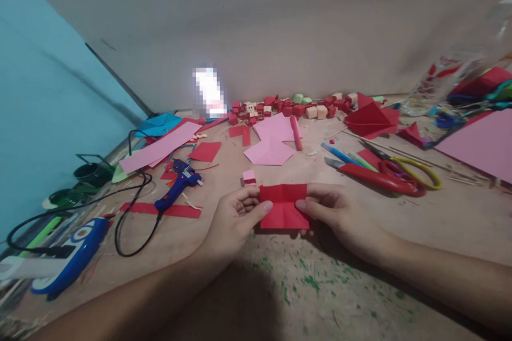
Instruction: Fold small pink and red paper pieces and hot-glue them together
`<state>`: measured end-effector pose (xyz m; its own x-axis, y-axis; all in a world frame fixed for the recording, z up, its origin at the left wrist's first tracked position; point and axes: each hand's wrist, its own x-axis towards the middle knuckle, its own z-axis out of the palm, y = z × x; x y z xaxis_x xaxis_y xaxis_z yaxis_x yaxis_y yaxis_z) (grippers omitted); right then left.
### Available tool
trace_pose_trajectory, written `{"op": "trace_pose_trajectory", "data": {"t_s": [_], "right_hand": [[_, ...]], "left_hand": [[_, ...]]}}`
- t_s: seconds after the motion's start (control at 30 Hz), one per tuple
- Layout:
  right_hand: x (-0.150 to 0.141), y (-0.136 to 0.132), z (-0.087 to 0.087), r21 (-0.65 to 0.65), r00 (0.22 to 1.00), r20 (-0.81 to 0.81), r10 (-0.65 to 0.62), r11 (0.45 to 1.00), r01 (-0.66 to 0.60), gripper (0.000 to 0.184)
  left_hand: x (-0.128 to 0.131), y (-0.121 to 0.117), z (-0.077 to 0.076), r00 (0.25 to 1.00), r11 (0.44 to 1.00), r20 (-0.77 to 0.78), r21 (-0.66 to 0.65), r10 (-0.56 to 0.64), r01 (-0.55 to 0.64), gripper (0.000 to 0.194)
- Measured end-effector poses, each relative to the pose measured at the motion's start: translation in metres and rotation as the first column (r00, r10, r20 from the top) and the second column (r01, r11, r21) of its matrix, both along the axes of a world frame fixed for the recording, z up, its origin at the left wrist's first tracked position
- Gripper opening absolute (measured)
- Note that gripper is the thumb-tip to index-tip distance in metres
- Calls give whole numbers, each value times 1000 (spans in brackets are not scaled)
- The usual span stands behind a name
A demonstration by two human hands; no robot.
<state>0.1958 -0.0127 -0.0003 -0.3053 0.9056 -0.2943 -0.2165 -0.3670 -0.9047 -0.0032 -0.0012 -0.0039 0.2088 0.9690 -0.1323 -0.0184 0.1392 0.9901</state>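
A small red sheet of paper (pixel 284 213) with crossing crease lines is stretched between my two hands, just above the table. My left hand (pixel 240 216) pinches its left edge, thumb on top and fingers curled behind. On the right edge, my right hand (pixel 332 208) grips it the same way, its fingertips partly hidden under the sheet. Just beyond the paper sits a small pink folded paper box (pixel 248 178). Farther back lie pink paper pieces (pixel 270 150) and a red paper square (pixel 205 152).
To the left are a blue glue gun (pixel 178 186) with a black cord, a red strip (pixel 160 210) and a blue-and-white device (pixel 76 261). Scissors (pixel 416 170) and a red-handled cutter (pixel 372 177) lie right. Several small paper cubes (pixel 296 109) line the wall near a bright phone (pixel 210 90).
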Motion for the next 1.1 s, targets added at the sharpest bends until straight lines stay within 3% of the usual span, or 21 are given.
{"op": "trace_pose_trajectory", "data": {"t_s": [0.1,0.17,0.2,0.23,0.27,0.3,0.33,0.4,0.53,0.6,0.67,0.73,0.8,0.83,0.93,1.0,1.1], "right_hand": [[4,1,3,152,988,132,-77,987,56,27],[11,2,7,378,931,285,-230,919,111,23],[15,3,10,528,880,352,-320,844,95,16],[19,4,12,678,835,401,-377,735,6,11],[23,5,13,801,810,431,-398,582,-141,12],[25,6,15,853,790,464,-401,442,-277,19],[27,7,15,860,773,498,-392,335,-384,24],[28,9,15,826,756,563,-335,224,-517,26],[24,12,8,763,748,643,-166,225,-606,15],[24,14,6,730,742,667,-69,257,-633,15],[25,16,7,682,721,692,23,306,-664,17],[25,18,9,622,693,715,91,370,-690,19],[24,18,11,578,680,725,112,437,-689,17],[23,18,11,570,682,725,96,473,-672,16],[22,15,8,598,705,709,-13,542,-590,17],[23,13,5,645,714,695,-87,514,-566,17],[24,12,0,691,707,696,-128,389,-610,16]], "left_hand": [[-1,1,-2,999,1000,42,-11,27,-26,38],[-2,1,-3,996,999,78,-26,42,-40,42],[-2,1,-3,994,998,96,-40,48,-44,44],[-3,1,-3,992,997,111,-54,52,-46,46],[-3,1,-3,991,997,121,-67,52,-44,48],[-3,2,-3,991,996,126,-76,52,-43,49],[-4,2,-3,991,996,125,-82,55,-45,50],[-5,4,-2,992,995,109,-89,58,-49,50],[-8,7,3,999,996,13,-83,-45,46,47],[-11,6,6,987,995,-130,-19,-96,94,50],[-15,4,9,929,977,-358,141,-97,157,51],[-18,2,12,780,874,-626,368,-20,317,30],[-19,0,12,634,728,-774,442,14,524,7],[-19,0,11,581,681,-813,436,19,588,8],[-16,0,5,528,639,-849,401,-9,656,20],[-15,2,0,547,645,-836,405,-25,648,22],[-16,4,-4,577,635,-816,430,-31,641,20]]}}
